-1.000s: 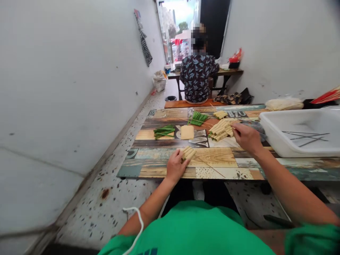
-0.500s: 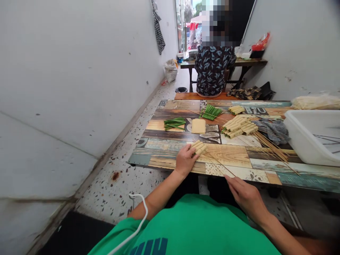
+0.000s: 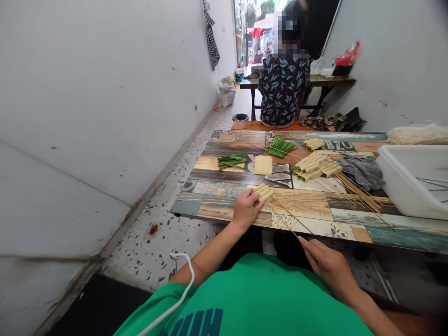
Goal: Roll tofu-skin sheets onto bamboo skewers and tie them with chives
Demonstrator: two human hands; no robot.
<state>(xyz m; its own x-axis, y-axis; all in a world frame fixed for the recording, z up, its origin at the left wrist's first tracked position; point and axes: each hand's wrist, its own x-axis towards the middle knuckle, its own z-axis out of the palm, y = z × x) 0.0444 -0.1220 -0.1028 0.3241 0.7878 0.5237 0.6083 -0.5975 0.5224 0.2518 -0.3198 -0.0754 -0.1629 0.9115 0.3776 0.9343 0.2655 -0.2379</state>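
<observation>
Green shirt [image 3: 252, 298] on, held a short row of pale rolls [image 3: 265, 192] against the patterned desk [image 3: 311, 203] near its front edge, with the left hand [image 3: 246, 208] clamped on their left side, thumb at the near end and fingers over the far rolls. Pinched a thin stick [image 3: 287, 225] between thumb and fingertips of the right hand [image 3: 325, 262], just in front of the desk's edge, and pointed it away toward those rolls. Could not tell contact from a small gap at its tip. Saw a second stick [image 3: 294, 217] slanting across the desk from the rolls toward the front edge. Had a stack of square sheets [image 3: 263, 165] just beyond the held rolls, with green stalks [image 3: 232, 161] to its left and another green bunch [image 3: 280, 146] behind it. Noticed a larger pile of rolls [image 3: 317, 166] to the right, a smaller group [image 3: 313, 143] behind that, then loose sticks [image 3: 364, 199], a grey cloth [image 3: 360, 172] and a white tub [image 3: 402, 191] farther right. Faced a person [image 3: 283, 91] in a leaf-patterned top, seated at another desk [image 3: 331, 80] with back turned.
</observation>
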